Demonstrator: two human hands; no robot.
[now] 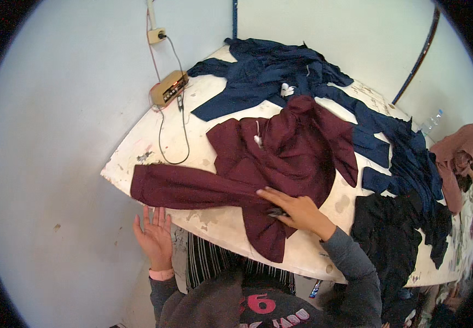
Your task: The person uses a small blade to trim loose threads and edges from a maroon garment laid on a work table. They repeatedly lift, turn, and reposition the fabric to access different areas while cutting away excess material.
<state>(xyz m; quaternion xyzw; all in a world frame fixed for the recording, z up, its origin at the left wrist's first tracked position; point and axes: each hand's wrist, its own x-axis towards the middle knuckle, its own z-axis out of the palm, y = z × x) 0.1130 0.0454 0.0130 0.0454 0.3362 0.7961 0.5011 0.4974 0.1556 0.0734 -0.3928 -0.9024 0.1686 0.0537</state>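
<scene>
A maroon garment (280, 158) lies spread on the white table, one long sleeve (187, 187) stretched out to the left. My right hand (302, 214) rests on it where the sleeve meets the body, index finger extended along the cloth. Tucked under that hand's other fingers is a small dark metal tool, apparently thread snips (276, 211), mostly hidden. My left hand (156, 236) is palm up with fingers spread, just below the sleeve's end at the table's near edge. Nothing lies in it. A small white tag (257, 140) hangs on the garment.
Navy garments (269, 71) lie across the back and right of the white table (203, 220), with black cloth (387, 224) nearer right. A brown radio-like box (170, 88) with cables stands at the left wall. A clear bottle (432, 121) and pinkish-brown cloth (458, 156) are far right.
</scene>
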